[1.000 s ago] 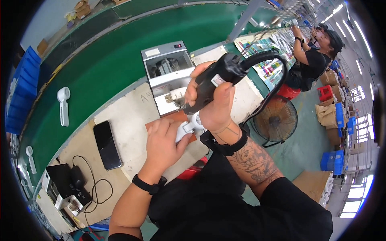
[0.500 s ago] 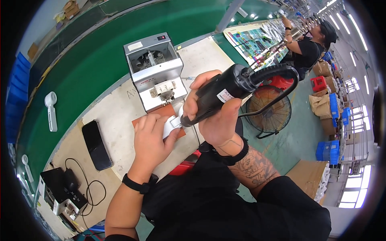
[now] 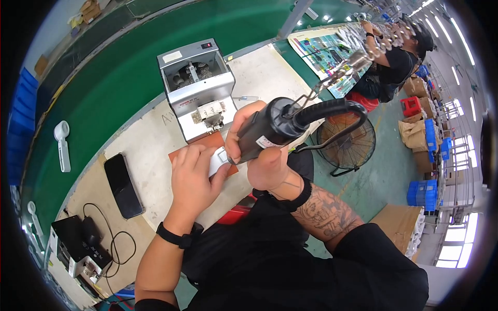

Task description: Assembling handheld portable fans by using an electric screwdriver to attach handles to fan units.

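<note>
My right hand (image 3: 267, 168) is wrapped round the thick body of a black electric screwdriver (image 3: 267, 124). The driver slants down to the left, its tip end at a white plastic part (image 3: 217, 161); the fingers and body hide the exact contact. With its fingers closed, my left hand (image 3: 194, 176) pins that white part on an orange-brown pad (image 3: 211, 141) on the workbench. Just beyond the pad stands a silver-grey screw feeder (image 3: 202, 88), loose screws visible in its open tray.
A black phone (image 3: 123, 185) lies left of my left hand, near a second black device (image 3: 80, 241) with a cable. Along the green conveyor (image 3: 93, 103) sit white round-headed parts (image 3: 62, 145). A floor fan (image 3: 346, 141) stands at right; a co-worker (image 3: 394, 62) is farther back. A metal chain suspends the driver.
My right hand and the screwdriver have shifted down and slightly left, the driver's rear end coming lower. Its hanging chain has swung into clearer view. My left hand stays on the white part.
</note>
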Demonstrator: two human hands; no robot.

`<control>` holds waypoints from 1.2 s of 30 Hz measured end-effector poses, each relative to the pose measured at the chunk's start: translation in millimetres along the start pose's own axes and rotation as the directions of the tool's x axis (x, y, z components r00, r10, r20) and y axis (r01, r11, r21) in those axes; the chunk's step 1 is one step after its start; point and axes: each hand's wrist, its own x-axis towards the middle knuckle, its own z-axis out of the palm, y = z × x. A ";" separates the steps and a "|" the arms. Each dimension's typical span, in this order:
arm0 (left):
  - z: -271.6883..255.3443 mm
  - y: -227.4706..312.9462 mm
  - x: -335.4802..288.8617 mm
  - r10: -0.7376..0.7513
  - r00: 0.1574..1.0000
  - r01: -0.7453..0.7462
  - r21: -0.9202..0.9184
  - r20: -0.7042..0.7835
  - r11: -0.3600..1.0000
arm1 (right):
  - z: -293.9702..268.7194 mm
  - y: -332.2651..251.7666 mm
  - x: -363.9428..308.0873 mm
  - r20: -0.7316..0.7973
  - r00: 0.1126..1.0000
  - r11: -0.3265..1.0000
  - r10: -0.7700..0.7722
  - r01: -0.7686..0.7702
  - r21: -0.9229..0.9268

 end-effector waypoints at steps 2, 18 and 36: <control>-3.2 -2.0 -2.6 0.007 1.000 -0.007 0.002 -0.008 1.000 | 4.0 0.8 -1.1 0.002 1.000 1.000 -0.008 0.008 -0.001; -49.2 14.1 -51.2 -0.009 0.999 0.005 -0.109 -0.043 0.994 | 28.9 7.1 -40.0 0.003 0.984 0.964 -0.176 0.172 0.205; -148.4 -112.9 -14.5 -0.521 0.741 0.446 -0.269 -0.424 0.854 | -115.9 19.1 -85.2 -0.393 0.899 0.868 -0.193 -0.031 -0.496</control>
